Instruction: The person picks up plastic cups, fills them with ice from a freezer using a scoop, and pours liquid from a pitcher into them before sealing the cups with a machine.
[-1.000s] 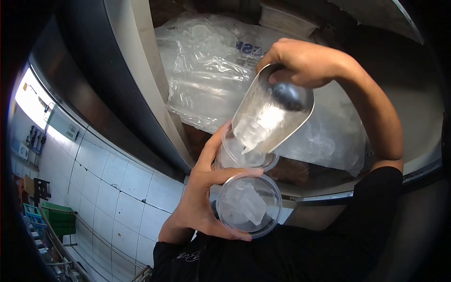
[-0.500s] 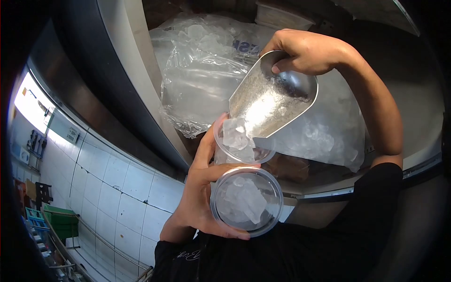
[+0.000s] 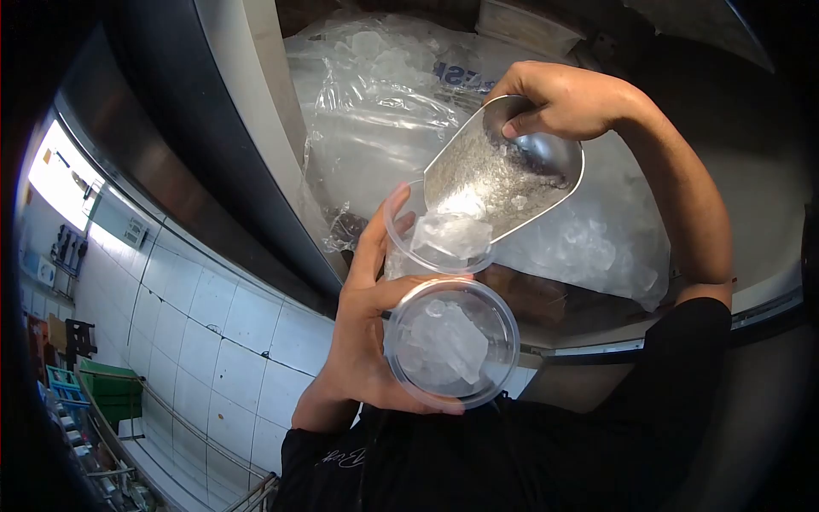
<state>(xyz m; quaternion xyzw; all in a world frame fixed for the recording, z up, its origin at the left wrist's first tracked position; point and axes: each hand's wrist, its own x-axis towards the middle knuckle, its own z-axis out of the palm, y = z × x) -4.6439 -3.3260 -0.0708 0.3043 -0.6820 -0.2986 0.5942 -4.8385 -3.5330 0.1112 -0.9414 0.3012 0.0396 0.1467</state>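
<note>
My left hand [image 3: 363, 328] holds two clear plastic cups. The nearer cup [image 3: 452, 343] has chunks of ice [image 3: 444, 341] in it. Ice also sits at the mouth of the farther cup [image 3: 439, 243], right under the lip of a metal scoop [image 3: 503, 175]. My right hand [image 3: 559, 98] is closed on the scoop at its back end, with the thumb inside, and tilts it down toward the farther cup. Small bits of ice cling to the scoop's inner surface. The scoop's handle is hidden.
Clear plastic bags of ice [image 3: 384, 111] lie in the freezer beyond my hands, another bag [image 3: 589, 247] to the right. A white container [image 3: 529, 30] is at the back. The freezer's edge [image 3: 256, 102] runs along the left, with tiled floor [image 3: 230, 367] and a green bin [image 3: 111, 392] beyond.
Both cups have shifted slightly upward in view. The ice at the farther cup's mouth has changed position and lies closer against the scoop's lip. The scoop has moved slightly right.
</note>
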